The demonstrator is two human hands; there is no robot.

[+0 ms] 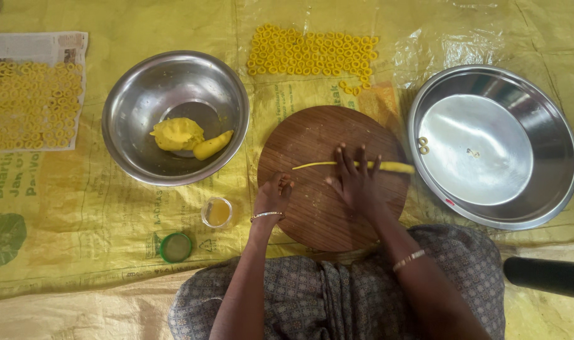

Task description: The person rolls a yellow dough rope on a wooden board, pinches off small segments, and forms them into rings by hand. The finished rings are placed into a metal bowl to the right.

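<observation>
A round wooden board (312,208) lies on the yellow sheet in front of me. Across it stretches a thin yellow dough rope (315,165), thicker at its right end near the board's edge. My right hand (356,176) lies flat on the rope with fingers spread, pressing it against the board. My left hand (273,194) rests on the board's left edge with fingers curled in, holding nothing that I can see. A steel bowl (142,94) at the left holds a lump of yellow dough (177,133) and a shorter dough roll (213,145).
A wide steel basin (551,157) at the right holds two small dough rings (423,145). Several yellow rings (312,53) lie in rows beyond the board; more rings (29,104) lie on newspaper far left. A small oil cup (217,212) and green lid (175,247) sit near my left knee.
</observation>
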